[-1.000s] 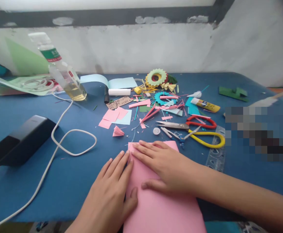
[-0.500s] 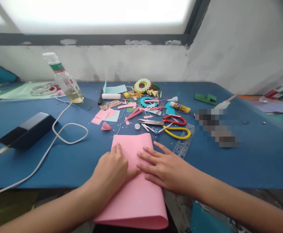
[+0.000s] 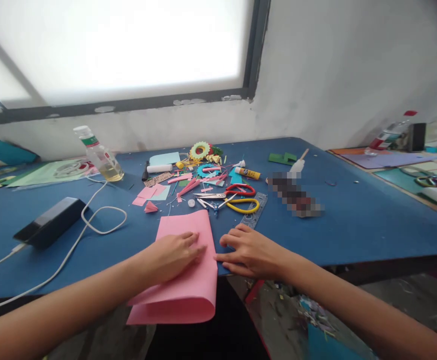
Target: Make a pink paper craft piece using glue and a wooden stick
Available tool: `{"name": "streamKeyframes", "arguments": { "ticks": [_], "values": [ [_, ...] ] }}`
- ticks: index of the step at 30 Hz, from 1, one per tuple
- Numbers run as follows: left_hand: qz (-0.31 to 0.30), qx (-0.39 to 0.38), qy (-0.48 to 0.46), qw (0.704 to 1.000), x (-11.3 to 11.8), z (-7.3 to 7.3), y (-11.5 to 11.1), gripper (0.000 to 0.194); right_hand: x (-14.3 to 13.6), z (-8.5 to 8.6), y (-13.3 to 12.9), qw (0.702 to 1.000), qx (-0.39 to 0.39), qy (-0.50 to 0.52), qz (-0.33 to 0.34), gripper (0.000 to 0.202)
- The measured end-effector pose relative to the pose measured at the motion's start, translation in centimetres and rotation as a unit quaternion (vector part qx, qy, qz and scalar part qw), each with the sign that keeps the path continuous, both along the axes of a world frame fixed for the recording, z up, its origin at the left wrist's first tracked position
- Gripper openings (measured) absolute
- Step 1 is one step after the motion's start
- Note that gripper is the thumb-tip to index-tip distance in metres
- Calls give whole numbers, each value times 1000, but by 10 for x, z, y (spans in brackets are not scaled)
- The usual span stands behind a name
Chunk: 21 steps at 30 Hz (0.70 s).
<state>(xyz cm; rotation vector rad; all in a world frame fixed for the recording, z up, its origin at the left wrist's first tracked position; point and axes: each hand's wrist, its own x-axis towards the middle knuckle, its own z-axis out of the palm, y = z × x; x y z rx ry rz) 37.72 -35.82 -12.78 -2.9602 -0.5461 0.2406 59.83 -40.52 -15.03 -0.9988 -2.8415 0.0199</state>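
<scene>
A folded sheet of pink paper (image 3: 188,292) lies at the table's front edge, its lower end hanging over with a rounded, uncreased bend. My left hand (image 3: 176,256) rests on top of it, palm down, fingers stretched towards the right fold. Beside that fold is my right hand (image 3: 246,254), fingers apart and slightly bent, a fingertip touching the paper's right edge. Just beyond the right hand lies a clear ruler (image 3: 258,212). Scissors (image 3: 218,196) with red and yellow handles lie open behind the paper.
Paper scraps (image 3: 188,187) and a yellow glue stick (image 3: 247,173) lie farther back. On the left stand a bottle (image 3: 107,162) of yellowish liquid and a black box (image 3: 53,222) with a white cable (image 3: 86,225). A pixelated item (image 3: 293,195) lies to the right.
My right hand has slid off the paper to its right edge. My left hand has turned and lies flatter across the sheet. The view has swung up and right.
</scene>
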Motion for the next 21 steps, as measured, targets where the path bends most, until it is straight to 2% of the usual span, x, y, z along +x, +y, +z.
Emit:
{"name": "streamKeyframes", "arguments": {
  "ticks": [4, 9, 15, 21],
  "values": [
    [2, -17, 47, 999, 3, 1, -8, 40, 2, -3, 12, 999, 4, -13, 40, 28],
    [21, -35, 70, 997, 5, 2, -9, 44, 9, -6, 34, 999, 3, -20, 38, 30],
    [23, -46, 58, 997, 2, -4, -10, 45, 11, -5, 58, 999, 10, -42, -13, 31],
    [25, -54, 18, 998, 0, -7, -8, 42, 6, -3, 73, 992, 43, -67, -99, 31]
  ]
}}
